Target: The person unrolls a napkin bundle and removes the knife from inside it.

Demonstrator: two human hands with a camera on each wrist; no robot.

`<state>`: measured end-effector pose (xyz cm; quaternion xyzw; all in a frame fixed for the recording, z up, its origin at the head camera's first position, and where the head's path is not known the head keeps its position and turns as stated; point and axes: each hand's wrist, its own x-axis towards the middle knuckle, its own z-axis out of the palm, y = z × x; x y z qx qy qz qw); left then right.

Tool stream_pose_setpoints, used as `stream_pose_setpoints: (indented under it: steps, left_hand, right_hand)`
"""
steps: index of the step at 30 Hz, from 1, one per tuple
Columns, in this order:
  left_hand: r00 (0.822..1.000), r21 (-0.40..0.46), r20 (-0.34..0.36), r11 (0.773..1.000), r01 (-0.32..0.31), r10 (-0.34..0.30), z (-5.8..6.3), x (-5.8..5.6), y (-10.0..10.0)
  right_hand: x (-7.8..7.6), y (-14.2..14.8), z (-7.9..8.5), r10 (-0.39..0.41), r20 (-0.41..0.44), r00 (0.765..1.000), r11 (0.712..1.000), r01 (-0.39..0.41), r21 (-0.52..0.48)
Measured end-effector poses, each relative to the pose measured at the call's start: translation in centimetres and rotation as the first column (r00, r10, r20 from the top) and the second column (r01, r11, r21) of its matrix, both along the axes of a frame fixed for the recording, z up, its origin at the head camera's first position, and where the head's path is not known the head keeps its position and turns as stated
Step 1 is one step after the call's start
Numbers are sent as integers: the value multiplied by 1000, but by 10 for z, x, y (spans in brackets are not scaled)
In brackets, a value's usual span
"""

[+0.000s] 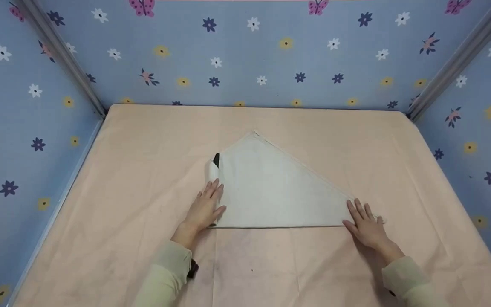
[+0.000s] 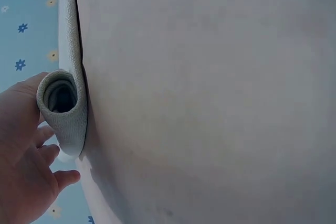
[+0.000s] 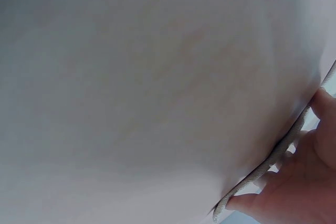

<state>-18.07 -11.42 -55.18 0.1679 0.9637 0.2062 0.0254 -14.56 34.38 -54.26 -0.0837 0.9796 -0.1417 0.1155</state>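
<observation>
A pale white cloth (image 1: 279, 187) lies folded into a pointed shape, its peak toward the far side and a straight edge nearest me. Along its left side the cloth is rolled into a tube (image 1: 213, 171), whose hollow, layered end shows in the left wrist view (image 2: 62, 124). My left hand (image 1: 203, 209) rests on this rolled part, fingers extended along it and thumb toward the flat cloth. At the right corner of the cloth, my right hand (image 1: 368, 228) lies with spread, straight fingers on the fabric. In the right wrist view, fingertips touch the cloth's edge (image 3: 262, 169).
A peach-coloured sheet (image 1: 122, 179), lightly creased, covers the table under the cloth. Blue flowered panels (image 1: 254, 51) stand at the back and both sides, with grey poles (image 1: 64, 55) at the back corners.
</observation>
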Motion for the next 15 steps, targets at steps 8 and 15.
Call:
stream_pose_setpoints:
  steps: [8,15]
  left_hand:
    - [999,-12,27,1000,18,-18,0,-2,-3]
    - [999,-28,19,999,36,-35,0,-2,-6]
  right_hand:
    - [0,0,-2,-2,-7,1000,1000,2,0]
    - [-1,0,-2,-3,-12,1000,1000,3,0]
